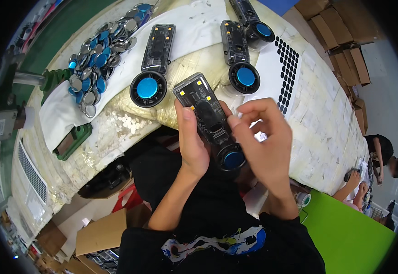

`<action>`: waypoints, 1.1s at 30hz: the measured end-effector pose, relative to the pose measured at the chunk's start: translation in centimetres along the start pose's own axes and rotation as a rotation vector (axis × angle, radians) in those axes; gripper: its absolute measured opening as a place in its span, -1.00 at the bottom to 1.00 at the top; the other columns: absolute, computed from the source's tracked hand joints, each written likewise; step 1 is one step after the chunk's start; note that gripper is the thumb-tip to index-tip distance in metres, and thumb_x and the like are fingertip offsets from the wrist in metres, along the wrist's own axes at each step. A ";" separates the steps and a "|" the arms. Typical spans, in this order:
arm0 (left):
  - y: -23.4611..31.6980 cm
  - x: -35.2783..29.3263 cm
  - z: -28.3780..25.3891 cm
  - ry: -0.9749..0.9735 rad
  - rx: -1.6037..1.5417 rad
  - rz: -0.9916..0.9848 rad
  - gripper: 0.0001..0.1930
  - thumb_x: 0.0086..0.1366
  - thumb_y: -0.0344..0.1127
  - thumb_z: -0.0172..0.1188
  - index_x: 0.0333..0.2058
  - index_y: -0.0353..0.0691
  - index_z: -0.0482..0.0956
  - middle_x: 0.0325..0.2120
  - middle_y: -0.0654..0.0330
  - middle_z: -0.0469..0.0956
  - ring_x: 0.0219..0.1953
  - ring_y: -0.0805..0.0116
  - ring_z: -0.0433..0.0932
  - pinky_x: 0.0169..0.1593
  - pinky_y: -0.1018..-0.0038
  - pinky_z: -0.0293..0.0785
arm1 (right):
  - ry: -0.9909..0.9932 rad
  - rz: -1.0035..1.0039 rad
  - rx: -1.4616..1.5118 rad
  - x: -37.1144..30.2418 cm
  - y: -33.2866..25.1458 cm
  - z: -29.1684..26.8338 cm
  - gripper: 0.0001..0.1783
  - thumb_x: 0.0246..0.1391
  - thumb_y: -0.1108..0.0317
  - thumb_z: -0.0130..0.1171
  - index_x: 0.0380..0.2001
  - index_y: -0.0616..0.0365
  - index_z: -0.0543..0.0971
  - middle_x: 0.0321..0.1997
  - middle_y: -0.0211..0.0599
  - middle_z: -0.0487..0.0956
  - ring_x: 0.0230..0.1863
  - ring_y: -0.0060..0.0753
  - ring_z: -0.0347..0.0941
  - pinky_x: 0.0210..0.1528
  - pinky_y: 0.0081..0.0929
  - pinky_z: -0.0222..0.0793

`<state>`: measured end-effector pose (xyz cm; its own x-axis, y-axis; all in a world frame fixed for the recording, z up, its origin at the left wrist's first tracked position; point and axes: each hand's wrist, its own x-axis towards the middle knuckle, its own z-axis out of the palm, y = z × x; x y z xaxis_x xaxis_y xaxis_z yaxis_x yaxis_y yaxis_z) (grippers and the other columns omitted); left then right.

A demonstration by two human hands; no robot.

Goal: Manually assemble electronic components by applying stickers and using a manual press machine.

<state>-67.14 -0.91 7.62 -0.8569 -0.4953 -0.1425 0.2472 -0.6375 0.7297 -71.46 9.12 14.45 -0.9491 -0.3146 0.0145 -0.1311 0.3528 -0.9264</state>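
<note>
Left hand (191, 144) is clamped around the clear-cased fan unit (210, 121), held above the lap at the bench's six o'clock edge; right hand (263, 137) pinches a small pale piece, too blurred to identify; risk: the piece may slip or seat crooked; the unit's lower edge is hidden behind the fingers.

White sticker sheet (285, 68) lies on the bench (327, 123), right of centre — rows of small black oval labels. Brown cardboard boxes (340, 36) stacked beyond the bench, upper right. More brown cartons (99, 233) on the floor, lower left — flaps partly open.
</note>
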 end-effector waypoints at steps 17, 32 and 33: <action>4.9 5.5 2.5 -0.110 0.586 0.046 -0.47 0.16 -0.49 0.02 0.14 -0.33 0.16 -0.32 0.08 0.46 -0.40 0.28 0.56 -0.34 0.44 0.55 | 0.297 -0.110 -0.250 7.3 8.0 -9.5 -0.85 0.09 0.43 0.18 -0.26 0.22 0.59 -0.50 -0.36 0.52 -0.43 -0.55 0.41 -0.35 -0.59 0.33; 6.8 11.6 5.9 -0.340 1.704 0.836 -0.57 0.23 -0.45 0.12 0.06 -0.53 0.42 -0.17 -0.24 0.46 -0.08 -0.10 0.42 0.05 0.17 0.38 | 0.132 -0.169 -0.626 20.0 9.9 -9.0 -0.82 0.00 0.24 0.21 -0.36 0.02 0.71 -0.33 -0.35 0.64 -0.25 -0.25 0.55 -0.23 -0.31 0.47; 6.9 11.3 7.4 -0.349 1.715 0.719 -0.54 0.27 -0.36 0.13 0.06 -0.57 0.39 -0.29 -0.27 0.53 -0.21 -0.18 0.52 -0.04 0.09 0.45 | 0.122 -0.146 -0.624 20.0 9.6 -9.0 -0.82 -0.01 0.24 0.24 -0.35 0.03 0.70 -0.34 -0.32 0.62 -0.26 -0.27 0.55 -0.23 -0.34 0.46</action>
<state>-78.47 -6.59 16.02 -0.9052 -0.0977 0.4137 0.0835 0.9134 0.3985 -94.27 14.19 9.27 -0.9299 -0.3083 0.2004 -0.3677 0.7712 -0.5197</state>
